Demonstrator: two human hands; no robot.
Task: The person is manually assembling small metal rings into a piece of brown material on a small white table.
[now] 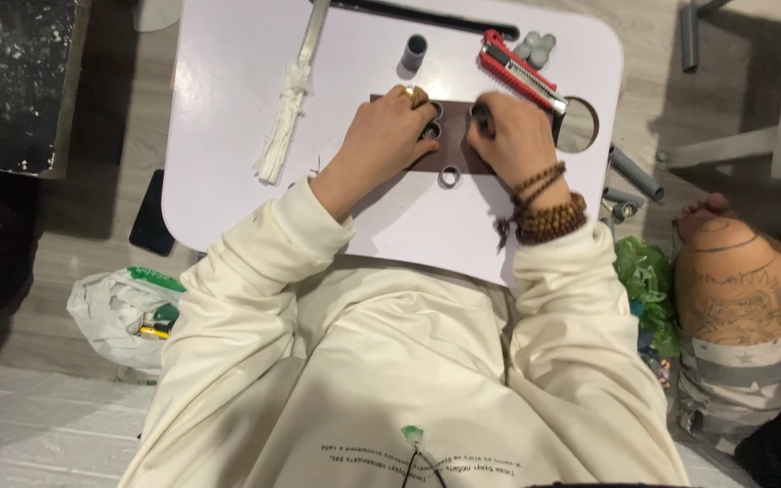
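Left hand (389, 136): palm down on the dark brown board (449, 155), fingers curled over small grey rings (433, 120) at the board's top edge – pinching one or just pressing, can't tell. Gold ring on one finger.
Right hand (512, 136): also palm down on the board, fingers bent over another grey ring (478, 112) just past the fingertips; grip itself hidden by knuckles, can't tell. Wooden bead bracelets (546, 208) round the wrist.
Board: flat on the white lap table (228, 108), under both hands, between them and partly covered.
Loose ring (449, 176): lies at the board's near edge, just behind the two hands, btw the wrists – touched by neither.
Grey tube piece (414, 52): upright, beyond the left fingertips, well apart.
Red utility knife (519, 70): beyond the right fingertips, near, lying at a slant.
Cluster of grey caps (536, 49): farther out than the knife.
White strip bundle (284, 126): off to the outer side of the left hand, apart.
Round hole in table (578, 125): just beside the right hand's outer side.
Floor: grey pipe bits (635, 173) past the table edge on the right-hand side; another person's leg (734, 280) beside them.
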